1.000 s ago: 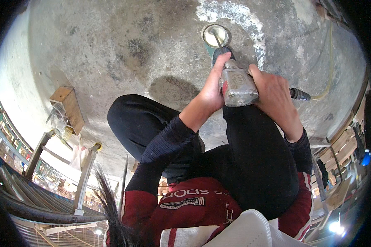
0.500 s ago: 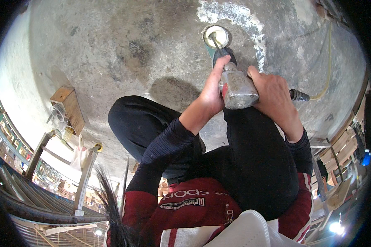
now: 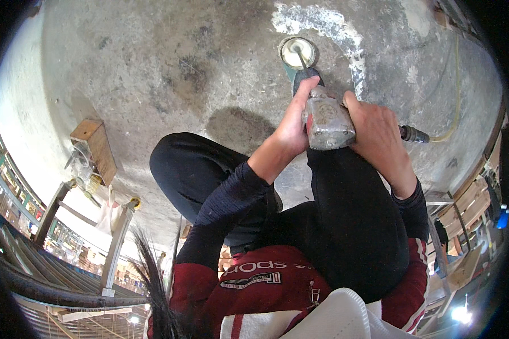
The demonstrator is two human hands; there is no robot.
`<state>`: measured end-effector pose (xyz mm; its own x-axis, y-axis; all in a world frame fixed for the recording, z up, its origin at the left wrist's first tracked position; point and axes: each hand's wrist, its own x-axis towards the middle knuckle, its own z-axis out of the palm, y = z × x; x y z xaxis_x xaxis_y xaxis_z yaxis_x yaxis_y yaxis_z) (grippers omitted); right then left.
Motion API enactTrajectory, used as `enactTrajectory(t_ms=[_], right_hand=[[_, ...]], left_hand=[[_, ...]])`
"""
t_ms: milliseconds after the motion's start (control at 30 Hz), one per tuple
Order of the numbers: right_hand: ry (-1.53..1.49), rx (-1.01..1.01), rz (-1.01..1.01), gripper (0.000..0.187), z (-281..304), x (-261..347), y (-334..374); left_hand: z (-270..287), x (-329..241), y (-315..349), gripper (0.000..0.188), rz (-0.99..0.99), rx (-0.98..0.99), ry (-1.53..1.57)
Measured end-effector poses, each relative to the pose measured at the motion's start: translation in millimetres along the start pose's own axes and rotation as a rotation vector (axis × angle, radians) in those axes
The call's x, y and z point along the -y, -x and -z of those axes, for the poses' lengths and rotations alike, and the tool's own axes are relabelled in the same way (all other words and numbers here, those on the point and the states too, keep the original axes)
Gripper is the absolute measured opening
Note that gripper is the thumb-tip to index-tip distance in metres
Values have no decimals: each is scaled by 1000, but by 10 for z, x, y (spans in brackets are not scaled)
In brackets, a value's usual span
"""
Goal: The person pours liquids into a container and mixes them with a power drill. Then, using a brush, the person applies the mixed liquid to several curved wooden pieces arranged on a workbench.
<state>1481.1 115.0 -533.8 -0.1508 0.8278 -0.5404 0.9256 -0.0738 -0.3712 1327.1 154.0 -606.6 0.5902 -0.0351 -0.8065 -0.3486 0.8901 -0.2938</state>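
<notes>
The left hand (image 3: 296,121) grips the drill (image 3: 330,127) on its left side, the right hand (image 3: 377,125) on its right. Ahead of the drill, its rod (image 3: 303,62) reaches into a can (image 3: 283,57); right of it lies a hose (image 3: 456,107); well left, a block (image 3: 100,153).

Open floor (image 3: 147,68) left of tin (image 3: 281,57): wide side approach; wooden block (image 3: 102,150) well apart. Near side obstructed: power tool (image 3: 331,124), shaft (image 3: 302,61) reaching into tin, left hand (image 3: 294,125) and right hand (image 3: 378,125) flanking the tool, bent legs (image 3: 356,209) below. Far right: hose (image 3: 456,110) curves across floor, bare strip between it and tin.
</notes>
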Motion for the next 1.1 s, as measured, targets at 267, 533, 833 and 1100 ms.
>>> enactTrajectory(t_ms=[267,533,833,1100], right_hand=[[27,26,-26,39,-21,-30,50],[-48,22,5,40,-39,-29,6],[-5,28,-11,39,-66,-61,29],[-12,58,-10,35,-9,-5,20]], left_hand=[[7,47,7,47,14,40,-5],[2,8,48,56,-27,1,-78],[3,28,3,50,-27,17,-39],[100,41,-2,56,4,44,-87]])
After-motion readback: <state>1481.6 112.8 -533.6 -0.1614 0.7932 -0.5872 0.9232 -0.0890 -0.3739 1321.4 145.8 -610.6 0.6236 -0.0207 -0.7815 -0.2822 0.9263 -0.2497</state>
